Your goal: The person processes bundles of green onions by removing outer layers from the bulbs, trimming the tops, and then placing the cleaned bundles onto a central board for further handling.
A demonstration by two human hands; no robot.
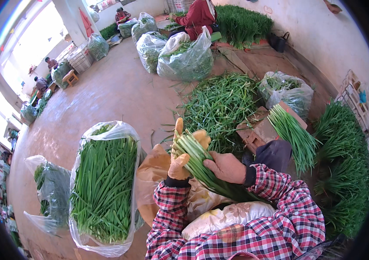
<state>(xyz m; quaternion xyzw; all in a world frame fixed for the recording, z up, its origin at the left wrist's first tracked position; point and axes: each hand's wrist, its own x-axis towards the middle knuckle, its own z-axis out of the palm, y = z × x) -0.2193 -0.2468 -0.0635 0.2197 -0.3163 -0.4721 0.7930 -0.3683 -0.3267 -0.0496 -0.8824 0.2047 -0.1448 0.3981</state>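
Note:
A bunch of garlic chives (202, 160) lies slantwise over my lap, its pale stem ends up and to the left. My right hand (228, 167) is wrapped round the bunch at its middle. At the stem ends, my left hand (179, 167), in a yellowish glove, has its fingers spread, one pointing up; the stems touch it. Leaf tips hang down toward my right sleeve and are partly hidden. Under the bunch, a stained pale cloth (228, 216) covers my lap. To the right, a trimmed bunch of chives (292, 136) rests on a brown block-like support (256, 130).
Left of me stands a plastic-lined container (133, 182) full of chives, beside a clear bag (59, 195). Ahead spreads a heap of loose leaves (221, 106). More chives (344, 164) stand along the right wall. Filled bags (184, 65) and a person in red (197, 19) are farther off.

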